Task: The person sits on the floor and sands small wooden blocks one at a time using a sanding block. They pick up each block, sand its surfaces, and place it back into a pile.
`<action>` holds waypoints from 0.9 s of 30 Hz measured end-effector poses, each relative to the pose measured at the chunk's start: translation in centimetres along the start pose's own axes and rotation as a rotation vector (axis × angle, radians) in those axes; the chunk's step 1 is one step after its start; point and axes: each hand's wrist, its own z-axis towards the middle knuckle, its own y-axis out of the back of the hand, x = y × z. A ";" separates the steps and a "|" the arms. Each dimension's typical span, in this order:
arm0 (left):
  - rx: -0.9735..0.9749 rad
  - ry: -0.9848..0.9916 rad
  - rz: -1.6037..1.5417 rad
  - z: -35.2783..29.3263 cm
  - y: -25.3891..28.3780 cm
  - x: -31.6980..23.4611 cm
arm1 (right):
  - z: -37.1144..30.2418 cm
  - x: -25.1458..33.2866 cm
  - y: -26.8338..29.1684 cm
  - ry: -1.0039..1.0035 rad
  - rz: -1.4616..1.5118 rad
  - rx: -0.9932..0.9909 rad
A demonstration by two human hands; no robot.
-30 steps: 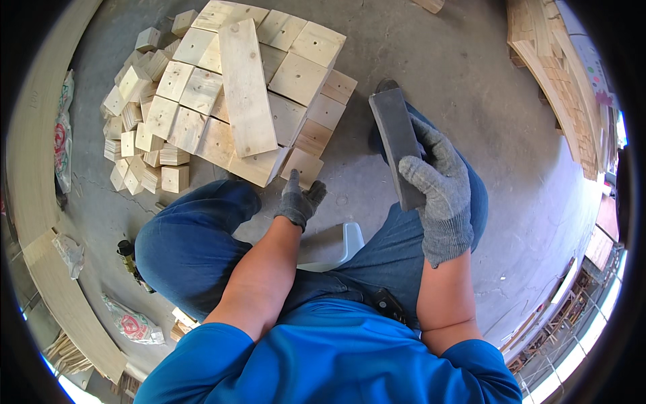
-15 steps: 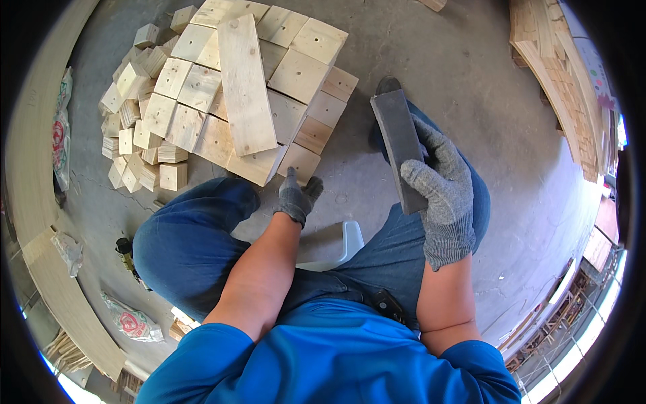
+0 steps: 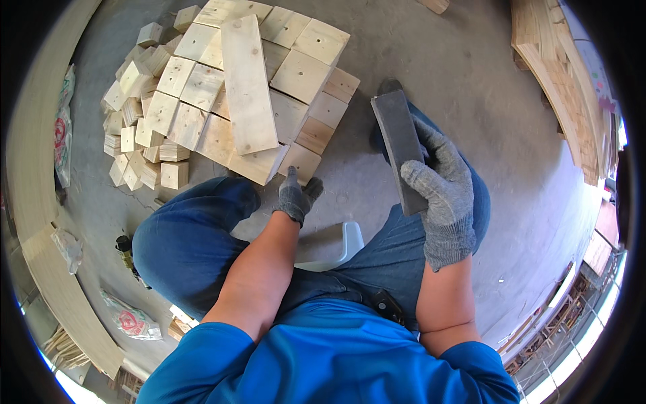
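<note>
My right hand (image 3: 441,178), in a grey knit glove, grips a long dark grey bar (image 3: 398,138) that looks like a sanding block. The bar is held tilted above my right leg. My left hand (image 3: 297,197), gloved too, is at the near corner of a stack of wooden blocks (image 3: 296,75). One fingertip meets the lowest block (image 3: 301,163) there, and the thumb is spread away to the right; other fingers are partly hidden. Across the top of the stack lies a loose pale plank (image 3: 250,84).
Smaller wood blocks (image 3: 138,135) are heaped left of the stack. Between my legs is a light-coloured stool (image 3: 346,246). Plastic bags (image 3: 131,320) and a long board (image 3: 40,195) lie at the left. Stacked timber (image 3: 555,81) stands at the far right.
The view has shifted very slightly, so the stack appears a little to the right. Both hands and the dark bar keep their places.
</note>
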 end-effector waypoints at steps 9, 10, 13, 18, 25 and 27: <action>-0.081 0.037 0.328 -3.0 0.2 -0.5 | -0.1 0.2 -0.6 -0.004 -0.024 0.038; -0.107 0.052 0.406 -3.4 0.5 -0.5 | -0.2 0.3 -0.8 -0.001 -0.034 0.050; 0.092 0.019 0.796 -5.7 0.1 -0.4 | -0.2 0.1 -1.1 0.016 -0.071 0.082; 0.421 -0.219 1.203 -11.1 -3.8 -0.5 | 0.1 -0.9 -0.6 0.082 -0.113 0.083; 0.448 -0.448 1.105 -18.7 -5.3 -4.8 | -0.1 -1.8 -1.2 0.130 -0.078 0.136; 0.403 -0.539 1.144 -20.5 -5.8 -6.2 | 0.0 -1.8 -1.2 0.129 -0.079 0.139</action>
